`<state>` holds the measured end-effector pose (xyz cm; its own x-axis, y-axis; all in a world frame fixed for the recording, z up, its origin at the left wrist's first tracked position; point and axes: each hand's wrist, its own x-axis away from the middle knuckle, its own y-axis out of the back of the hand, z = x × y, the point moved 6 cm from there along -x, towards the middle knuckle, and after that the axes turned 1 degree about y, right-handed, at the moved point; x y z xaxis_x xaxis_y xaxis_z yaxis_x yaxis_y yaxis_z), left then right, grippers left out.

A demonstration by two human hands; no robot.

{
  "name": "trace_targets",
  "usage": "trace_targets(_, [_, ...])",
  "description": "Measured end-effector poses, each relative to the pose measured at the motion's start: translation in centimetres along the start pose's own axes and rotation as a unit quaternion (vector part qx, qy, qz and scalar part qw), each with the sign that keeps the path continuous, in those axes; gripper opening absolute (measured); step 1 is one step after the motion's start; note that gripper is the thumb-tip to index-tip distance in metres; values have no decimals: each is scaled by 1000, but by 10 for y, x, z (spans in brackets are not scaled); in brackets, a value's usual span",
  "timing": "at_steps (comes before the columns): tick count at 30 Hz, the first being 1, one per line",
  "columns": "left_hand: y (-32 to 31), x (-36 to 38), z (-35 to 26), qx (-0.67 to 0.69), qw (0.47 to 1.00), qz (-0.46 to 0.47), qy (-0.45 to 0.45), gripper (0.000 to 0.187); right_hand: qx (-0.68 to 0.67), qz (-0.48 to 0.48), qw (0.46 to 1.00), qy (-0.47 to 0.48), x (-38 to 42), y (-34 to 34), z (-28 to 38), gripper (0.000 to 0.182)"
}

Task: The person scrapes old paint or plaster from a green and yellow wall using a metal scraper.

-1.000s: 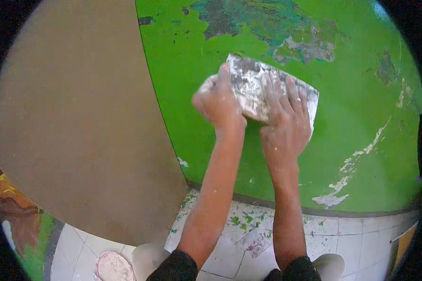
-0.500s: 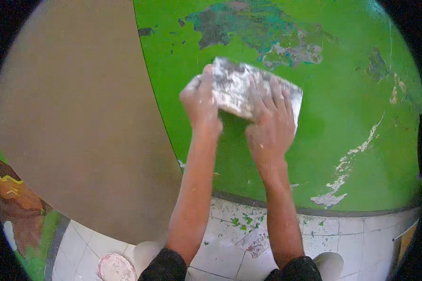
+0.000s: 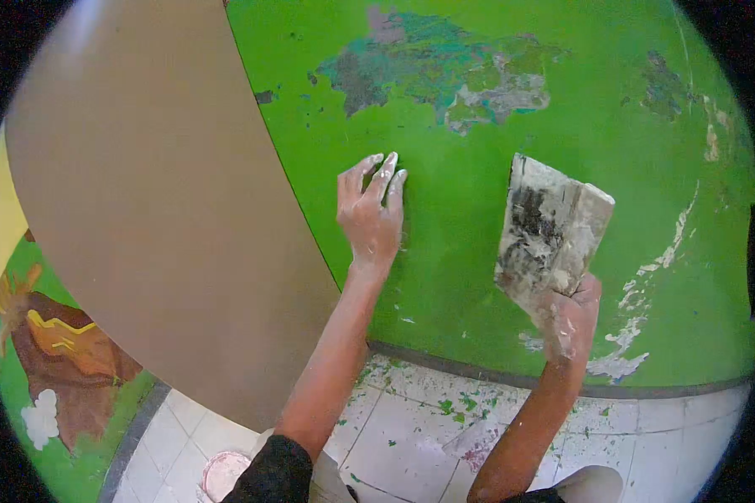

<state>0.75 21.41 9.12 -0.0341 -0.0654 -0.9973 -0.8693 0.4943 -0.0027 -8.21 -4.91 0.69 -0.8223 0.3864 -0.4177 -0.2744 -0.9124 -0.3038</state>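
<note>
My left hand, dusted white, is raised before the green wall with its fingers apart and nothing in them. Low on the right, my right hand grips a wide, flat scraper by its lower end. Grey and white smears cover the scraper's face, which stands upright in front of the wall. Above both hands, a large patch of peeled paint shows grey and teal. A white, rough streak runs up the wall right of my right hand.
A brown painted area fills the left side. Below, green flakes lie on white floor tiles. A round tub of pale paste stands at the bottom left. A painted volcano shows at far left.
My left hand has come off the scraper and opened. My right hand has moved right and down, now gripping the scraper by its end; before, its fingers lay flat across it.
</note>
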Motion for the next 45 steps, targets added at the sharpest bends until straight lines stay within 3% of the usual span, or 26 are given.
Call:
trace_targets(4, [-5, 1, 6, 15, 1000, 4, -17, 23, -39, -1, 999, -6, 2, -2, -3, 37])
trace_targets(6, [-5, -2, 2, 26, 996, -36, -74, 16, -63, 25, 998, -8, 3, -9, -2, 37])
trace_targets(9, [-9, -3, -3, 1, 994, -46, -103, 11, 16, 41, 999, -16, 2, -8, -6, 38])
trace_targets(13, [-17, -9, -12, -35, 994, -49, -87, 14, -26, 47, 999, -3, 2, -8, -6, 39])
trace_targets(16, [-21, -17, -8, -24, 999, -21, -30, 17, -29, 45, 999, 3, 2, -8, -5, 40])
trace_targets(18, [-28, -21, 14, 164, 972, 64, 155, 22, -17, 30, 999, 11, 3, -10, -4, 38])
trace_targets(19, [-33, -20, 22, 296, 919, 99, 242, 26, -14, 28, 999, 13, 4, -11, -1, 38])
trace_targets(20, [-25, -23, 26, 301, 917, 97, 244, 26, -2, 33, 999, 15, 7, -13, 3, 37])
trace_targets(22, [-18, -23, 21, 354, 853, 199, 327, 27, 14, 33, 999, 19, 7, -12, 3, 36])
trace_targets(24, [-13, -20, 14, 285, 860, 247, 343, 29, -14, 18, 1000, 18, 4, -7, -6, 34])
trace_targets(25, [-6, -27, 8, 223, 939, 171, 199, 24, -10, 16, 1000, 22, 3, -5, -9, 34])
trace_targets(26, [4, -29, -5, 152, 983, 88, 49, 27, 1, -11, 1000, 6, 2, 0, -15, 33])
trace_targets(27, [2, -29, -12, 154, 983, 87, 48, 27, 10, -38, 999, -12, 0, 6, -18, 32])
trace_targets(29, [6, -24, -34, 46, 995, 78, -36, 65, 1, -56, 998, -1, 0, 9, -13, 32])
trace_targets(30, [3, -18, -37, 47, 995, 77, -37, 65, -9, -72, 997, 7, 1, 11, -11, 31])
trace_targets(32, [-24, 8, -32, -21, 984, 174, 15, 91, -13, -88, 996, 6, 2, 12, -7, 31])
trace_targets(34, [-38, 42, -44, -23, 988, 154, -6, 91, -18, -104, 994, 4, 3, 13, -6, 30])
trace_targets(37, [-58, 112, -81, -22, 968, 235, -89, 85, -43, -146, 988, 12, 4, 18, -6, 30])
trace_targets(40, [-77, 215, -101, 60, 910, 348, -220, 76, -73, -179, 980, 49, 7, 29, 0, 31])
trace_targets(41, [-77, 229, -95, 60, 910, 348, -216, 76, -86, -206, 973, 59, 9, 33, 2, 31])
trace_targets(43, [-71, 251, -89, 31, 894, 316, -316, 73, -103, -253, 959, 69, 12, 42, 6, 38])
trace_targets(45, [-73, 243, -61, 25, 914, 292, -281, 72, -113, -247, 958, 88, 12, 46, 10, 40])
